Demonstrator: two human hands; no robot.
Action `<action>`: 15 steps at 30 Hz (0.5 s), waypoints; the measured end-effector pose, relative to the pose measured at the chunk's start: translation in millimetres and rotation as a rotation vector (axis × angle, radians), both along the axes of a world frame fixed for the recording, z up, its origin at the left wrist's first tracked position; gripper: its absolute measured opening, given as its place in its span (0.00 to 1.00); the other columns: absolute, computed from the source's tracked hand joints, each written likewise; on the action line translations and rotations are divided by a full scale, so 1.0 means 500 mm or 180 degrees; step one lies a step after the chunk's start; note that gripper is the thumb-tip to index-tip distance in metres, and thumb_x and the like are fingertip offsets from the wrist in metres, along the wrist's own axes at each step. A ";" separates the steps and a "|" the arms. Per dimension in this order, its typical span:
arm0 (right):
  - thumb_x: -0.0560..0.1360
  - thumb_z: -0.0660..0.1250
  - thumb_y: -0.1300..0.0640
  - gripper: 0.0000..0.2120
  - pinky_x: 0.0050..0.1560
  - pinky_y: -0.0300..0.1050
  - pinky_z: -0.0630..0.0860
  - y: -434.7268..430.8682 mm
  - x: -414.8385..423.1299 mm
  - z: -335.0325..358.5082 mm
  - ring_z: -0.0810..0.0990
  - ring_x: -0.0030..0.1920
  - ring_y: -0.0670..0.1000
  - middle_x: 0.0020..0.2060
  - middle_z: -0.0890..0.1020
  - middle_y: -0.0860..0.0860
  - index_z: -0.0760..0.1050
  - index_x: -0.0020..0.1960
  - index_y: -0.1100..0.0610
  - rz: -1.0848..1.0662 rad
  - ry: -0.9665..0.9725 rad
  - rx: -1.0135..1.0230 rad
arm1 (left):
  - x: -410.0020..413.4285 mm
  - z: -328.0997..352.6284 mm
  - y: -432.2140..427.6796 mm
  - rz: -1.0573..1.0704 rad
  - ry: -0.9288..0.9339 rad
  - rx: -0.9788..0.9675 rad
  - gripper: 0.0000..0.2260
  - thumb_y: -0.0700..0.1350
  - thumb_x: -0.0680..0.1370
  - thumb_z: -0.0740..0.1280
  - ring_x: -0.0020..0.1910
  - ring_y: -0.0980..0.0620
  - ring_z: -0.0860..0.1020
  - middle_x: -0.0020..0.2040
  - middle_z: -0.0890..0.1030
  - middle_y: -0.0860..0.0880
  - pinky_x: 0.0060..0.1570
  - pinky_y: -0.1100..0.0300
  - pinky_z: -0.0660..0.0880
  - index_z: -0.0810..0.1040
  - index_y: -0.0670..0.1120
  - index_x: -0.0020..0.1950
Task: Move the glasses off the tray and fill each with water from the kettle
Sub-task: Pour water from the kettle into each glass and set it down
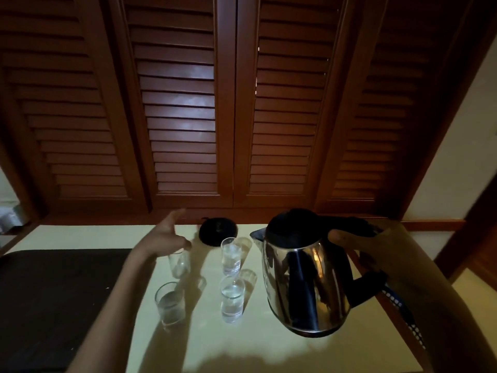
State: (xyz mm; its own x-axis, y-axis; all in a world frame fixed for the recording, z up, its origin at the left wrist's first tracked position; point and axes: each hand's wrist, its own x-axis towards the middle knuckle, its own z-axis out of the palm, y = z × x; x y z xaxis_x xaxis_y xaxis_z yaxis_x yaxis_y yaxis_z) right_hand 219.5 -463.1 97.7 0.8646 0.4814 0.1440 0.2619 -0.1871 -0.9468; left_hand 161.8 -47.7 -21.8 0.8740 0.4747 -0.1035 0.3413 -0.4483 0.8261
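Note:
Several clear glasses stand on the pale table (269, 351), off the dark tray (53, 297) at the left. The far right glass (231, 255) and the near right glass (232, 300) hold water. How full the far left glass (179, 263) and the near left glass (170, 304) are is unclear. My right hand (376, 251) grips the black handle of the steel kettle (304, 281), held above the table, spout pointing left. My left hand (168, 232) hovers open over the far left glass, fingers spread.
The kettle's black round base (217, 231) lies at the table's far edge. Brown louvred doors (242, 103) rise right behind the table. A dotted blue cord (403, 313) hangs at the right edge.

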 end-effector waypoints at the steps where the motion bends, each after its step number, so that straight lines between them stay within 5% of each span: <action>1: 0.42 0.81 0.29 0.38 0.29 0.44 0.67 0.005 -0.001 -0.003 0.69 0.30 0.58 0.30 0.75 0.62 0.79 0.37 0.57 -0.0044 -0.0030 -0.0008 | -0.009 -0.006 0.016 0.0165 0.0056 -0.0056 0.44 0.32 0.71 0.76 0.80 0.44 0.63 0.81 0.63 0.46 0.65 0.57 0.67 0.59 0.48 0.82; 3: 0.46 0.82 0.33 0.38 0.30 0.46 0.67 0.017 -0.008 -0.002 0.70 0.30 0.58 0.30 0.73 0.67 0.78 0.39 0.62 -0.0119 -0.0006 0.0081 | -0.020 -0.025 0.035 0.0322 0.0289 -0.0110 0.42 0.32 0.71 0.75 0.78 0.43 0.64 0.81 0.64 0.43 0.62 0.56 0.68 0.60 0.46 0.81; 6: 0.53 0.80 0.42 0.29 0.26 0.43 0.64 0.038 -0.020 0.002 0.64 0.22 0.49 0.25 0.70 0.54 0.75 0.37 0.63 -0.0046 0.0147 0.0116 | -0.020 -0.045 0.034 0.0224 0.0731 -0.0082 0.36 0.33 0.71 0.76 0.75 0.43 0.68 0.76 0.71 0.42 0.64 0.57 0.71 0.67 0.44 0.77; 8: 0.52 0.82 0.41 0.26 0.22 0.40 0.63 0.048 -0.021 -0.002 0.64 0.21 0.47 0.26 0.71 0.53 0.76 0.35 0.59 -0.0024 0.0191 0.0091 | -0.023 -0.052 0.021 0.0048 0.0891 -0.0081 0.18 0.31 0.72 0.76 0.61 0.47 0.75 0.54 0.80 0.49 0.51 0.63 0.73 0.77 0.48 0.54; 10: 0.55 0.81 0.46 0.14 0.21 0.37 0.65 0.059 -0.030 -0.001 0.65 0.20 0.46 0.24 0.74 0.49 0.78 0.31 0.52 0.0008 0.0252 0.0126 | -0.022 -0.066 0.016 0.0079 0.0752 -0.0141 0.16 0.33 0.69 0.79 0.51 0.49 0.80 0.43 0.80 0.51 0.49 0.59 0.76 0.76 0.50 0.42; 15: 0.64 0.77 0.58 0.07 0.20 0.30 0.67 0.072 -0.054 0.005 0.71 0.18 0.43 0.21 0.79 0.46 0.79 0.34 0.54 0.0057 0.0454 0.0337 | -0.031 -0.109 0.026 0.0480 0.0088 -0.0641 0.15 0.32 0.70 0.79 0.54 0.39 0.82 0.45 0.83 0.45 0.50 0.54 0.77 0.82 0.40 0.53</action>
State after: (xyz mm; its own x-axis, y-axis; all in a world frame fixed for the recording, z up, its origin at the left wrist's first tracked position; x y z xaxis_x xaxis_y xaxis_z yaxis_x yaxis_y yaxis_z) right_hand 192.5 -427.1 100.1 0.8714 0.4854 0.0712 0.1259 -0.0810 -0.9887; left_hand 146.1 -34.7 -76.3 0.7904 0.5669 -0.2321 0.4157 -0.2180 0.8830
